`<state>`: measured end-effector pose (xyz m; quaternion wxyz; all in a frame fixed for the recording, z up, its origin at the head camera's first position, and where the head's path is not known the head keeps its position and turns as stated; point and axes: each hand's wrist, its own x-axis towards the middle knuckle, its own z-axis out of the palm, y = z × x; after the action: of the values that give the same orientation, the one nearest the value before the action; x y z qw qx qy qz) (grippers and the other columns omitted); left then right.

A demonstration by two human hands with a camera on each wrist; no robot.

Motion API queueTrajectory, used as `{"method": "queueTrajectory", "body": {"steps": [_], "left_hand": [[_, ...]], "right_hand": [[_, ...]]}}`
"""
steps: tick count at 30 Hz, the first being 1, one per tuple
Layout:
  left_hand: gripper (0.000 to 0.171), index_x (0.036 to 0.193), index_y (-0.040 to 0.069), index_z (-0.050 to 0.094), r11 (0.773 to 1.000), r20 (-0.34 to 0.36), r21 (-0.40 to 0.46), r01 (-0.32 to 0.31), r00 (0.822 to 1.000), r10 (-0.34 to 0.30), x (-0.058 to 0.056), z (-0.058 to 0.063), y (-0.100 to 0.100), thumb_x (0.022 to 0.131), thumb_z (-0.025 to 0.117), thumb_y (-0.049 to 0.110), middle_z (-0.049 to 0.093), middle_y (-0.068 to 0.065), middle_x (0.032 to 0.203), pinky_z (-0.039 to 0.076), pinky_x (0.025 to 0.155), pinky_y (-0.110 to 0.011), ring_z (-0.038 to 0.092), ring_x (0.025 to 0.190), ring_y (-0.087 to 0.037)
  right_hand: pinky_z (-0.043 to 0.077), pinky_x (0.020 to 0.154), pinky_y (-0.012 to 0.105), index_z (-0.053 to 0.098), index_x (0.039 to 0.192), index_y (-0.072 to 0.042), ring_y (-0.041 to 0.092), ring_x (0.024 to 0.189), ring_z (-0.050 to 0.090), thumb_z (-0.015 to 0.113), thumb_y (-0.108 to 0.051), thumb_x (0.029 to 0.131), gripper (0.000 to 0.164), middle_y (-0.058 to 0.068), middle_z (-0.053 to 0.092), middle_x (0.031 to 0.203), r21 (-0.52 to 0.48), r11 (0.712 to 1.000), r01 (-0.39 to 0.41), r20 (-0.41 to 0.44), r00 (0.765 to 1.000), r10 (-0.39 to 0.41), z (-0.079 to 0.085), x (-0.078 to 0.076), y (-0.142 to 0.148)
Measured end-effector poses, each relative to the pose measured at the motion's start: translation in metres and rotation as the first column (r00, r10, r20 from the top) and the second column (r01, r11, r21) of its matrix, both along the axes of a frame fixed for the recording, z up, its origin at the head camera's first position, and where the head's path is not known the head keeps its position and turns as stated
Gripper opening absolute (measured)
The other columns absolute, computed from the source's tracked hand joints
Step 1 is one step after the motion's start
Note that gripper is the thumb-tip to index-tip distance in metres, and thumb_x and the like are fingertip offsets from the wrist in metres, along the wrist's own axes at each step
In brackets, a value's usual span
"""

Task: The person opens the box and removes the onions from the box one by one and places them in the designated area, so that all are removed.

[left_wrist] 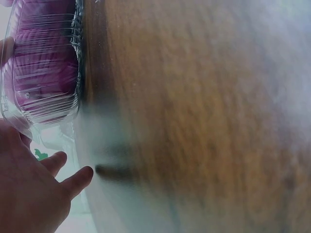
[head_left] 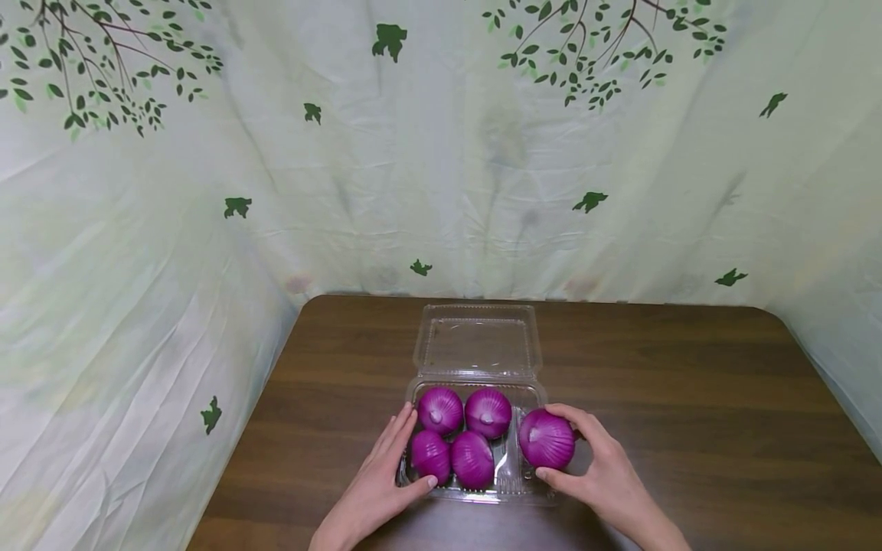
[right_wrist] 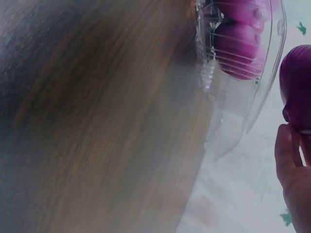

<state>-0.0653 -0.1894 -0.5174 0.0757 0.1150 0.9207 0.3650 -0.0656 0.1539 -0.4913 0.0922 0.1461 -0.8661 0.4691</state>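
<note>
A clear plastic clamshell container (head_left: pixel 507 490) lies on the table, its lid (head_left: pixel 478 340) folded back away from me. Several red onions (head_left: pixel 488 412) sit in its left and middle part. My left hand (head_left: pixel 375 478) rests against the container's left side, fingers fairly straight and thumb over the near left rim. In the left wrist view, two fingers (left_wrist: pixel 77 182) extend free of the plastic wall. My right hand (head_left: pixel 606 467) grips another red onion (head_left: pixel 547 438) between thumb and fingers. In the right wrist view this held onion (right_wrist: pixel 299 87) is raised, apart from the container.
The brown wooden table (head_left: pixel 661 383) extends to both sides of the container. Behind it and at the sides hangs a pale cloth (head_left: pixel 448 168) printed with green leaves and branches. The opened lid lies toward the table's far edge.
</note>
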Motion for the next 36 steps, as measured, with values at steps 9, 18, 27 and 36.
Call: {"method": "queueTrajectory", "body": {"steps": [9,18,27,36], "left_hand": [[0.099,0.158,0.032,0.017,1.0,-0.005,0.008,0.004,1.0,-0.004,0.0,0.0,0.0,0.08,0.069,0.064,0.006,0.02,0.162,0.022,0.11,-0.063,0.008,0.149,-0.024],[0.099,0.158,0.033,0.016,1.0,-0.013,0.02,0.01,1.0,-0.01,-0.001,-0.005,-0.001,0.081,0.069,0.064,0.005,0.022,0.162,0.021,0.109,-0.065,0.007,0.149,-0.025],[0.099,0.158,0.032,0.016,1.0,-0.01,0.023,0.005,1.0,-0.005,-0.001,-0.003,-0.001,0.081,0.069,0.064,0.005,0.022,0.162,0.02,0.11,-0.065,0.006,0.149,-0.025],[0.099,0.158,0.033,0.016,1.0,-0.006,0.03,0.007,1.0,-0.007,-0.001,-0.003,-0.001,0.081,0.069,0.064,0.006,0.021,0.162,0.02,0.109,-0.065,0.007,0.149,-0.026]], "right_hand": [[0.052,0.082,0.032,0.057,0.131,-0.03,0.01,0.102,0.058,0.095,-0.025,0.062,0.079,-0.013,0.058,0.122,-0.042,0.998,0.044,0.025,0.999,-0.043,-0.003,-0.002,0.007],[0.056,0.078,0.028,0.052,0.128,-0.018,0.013,0.098,0.062,0.094,-0.019,0.064,0.077,0.001,0.058,0.119,-0.158,0.984,0.079,0.085,0.994,-0.066,-0.006,-0.003,0.013],[0.054,0.081,0.024,0.053,0.13,-0.02,0.012,0.104,0.059,0.094,-0.016,0.065,0.077,-0.006,0.052,0.124,-0.142,0.986,0.092,0.085,0.993,-0.081,-0.009,-0.006,0.022],[0.055,0.076,0.028,0.053,0.134,-0.023,0.015,0.095,0.063,0.093,-0.016,0.066,0.079,-0.004,0.056,0.126,-0.055,0.994,0.093,0.089,0.992,-0.088,-0.012,-0.007,0.033]]}}
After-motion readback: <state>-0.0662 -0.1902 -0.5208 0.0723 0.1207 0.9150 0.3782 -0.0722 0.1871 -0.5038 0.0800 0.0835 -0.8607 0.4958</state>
